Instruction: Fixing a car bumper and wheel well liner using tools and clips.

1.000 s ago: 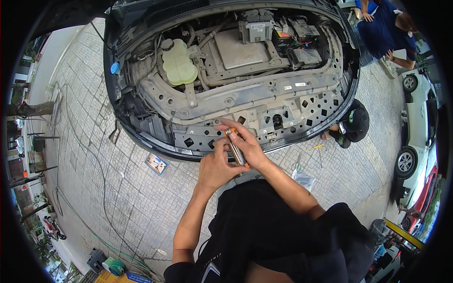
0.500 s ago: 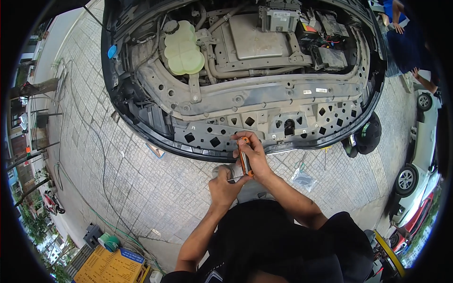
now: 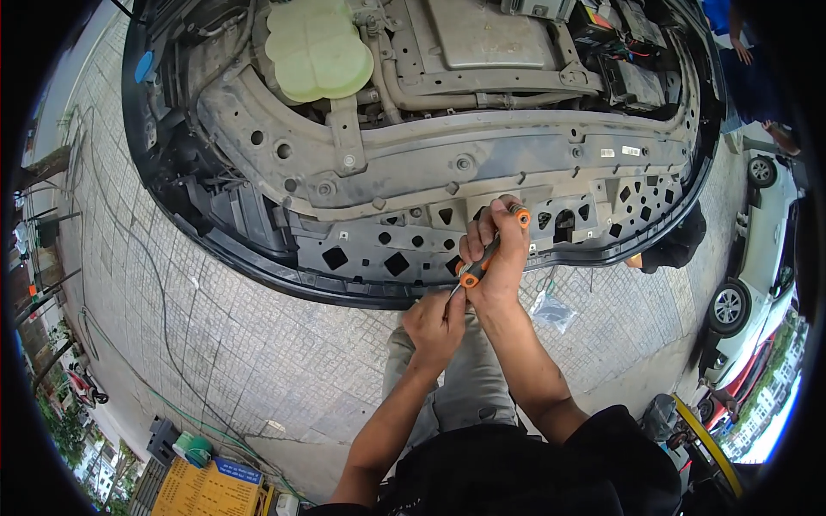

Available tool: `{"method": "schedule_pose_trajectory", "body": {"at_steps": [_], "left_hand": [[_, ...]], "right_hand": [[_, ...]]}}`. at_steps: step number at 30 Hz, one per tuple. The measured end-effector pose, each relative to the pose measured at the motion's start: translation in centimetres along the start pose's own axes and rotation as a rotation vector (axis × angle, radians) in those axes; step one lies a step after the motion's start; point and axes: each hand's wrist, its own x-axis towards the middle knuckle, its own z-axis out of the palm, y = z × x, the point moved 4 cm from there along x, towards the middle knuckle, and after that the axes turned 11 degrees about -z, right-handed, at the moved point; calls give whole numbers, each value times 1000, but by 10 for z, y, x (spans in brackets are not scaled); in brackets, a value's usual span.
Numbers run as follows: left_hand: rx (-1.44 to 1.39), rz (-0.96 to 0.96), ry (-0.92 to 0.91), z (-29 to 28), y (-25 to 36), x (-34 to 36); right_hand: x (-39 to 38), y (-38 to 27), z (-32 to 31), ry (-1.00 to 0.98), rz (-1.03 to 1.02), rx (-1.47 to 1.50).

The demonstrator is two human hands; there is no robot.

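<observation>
- Looking down from the head camera, the right hand (image 3: 499, 258) is wrapped shut around the grey handle of a screwdriver (image 3: 489, 249) with orange ends, held slanting so that one orange cap sticks out above the knuckles and the other sits below the palm; that slope points the working end down toward the other hand.
- The left hand (image 3: 437, 322) sits just below, its fingers curled and pinched at the tool's lower tip; what it pinches is too small to tell, though the pose suggests it is steadying the tip or a small part against it.
- Both hands hover right in front of the grey perforated front panel (image 3: 404, 245) of a car whose bumper cover is off, close to its square and round holes, which probably explains the tool being raised to that height.
- Behind the panel the open engine bay shows a pale green coolant tank (image 3: 318, 52) and a grey engine cover (image 3: 486, 30).
- On the paved ground (image 3: 215, 327) beside the right forearm lies a small clear plastic bag (image 3: 553, 311), within easy reach, perhaps for small parts.
- At the right edge stands a white car (image 3: 757, 258).
</observation>
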Motion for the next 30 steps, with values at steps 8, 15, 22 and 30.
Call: {"method": "schedule_pose_trajectory", "body": {"at_steps": [8, 15, 22, 30], "left_hand": [[-637, -621, 70, 40, -96, 35], [-509, -703, -5, 41, -96, 43], [-700, -742, 24, 46, -88, 45], [-948, -819, 92, 60, -95, 44]], "right_hand": [[36, 18, 35, -567, -575, 43], [38, 46, 43, -857, -525, -81], [40, 55, 41, -877, -469, -127], [39, 57, 43, -1006, -418, -232]]}}
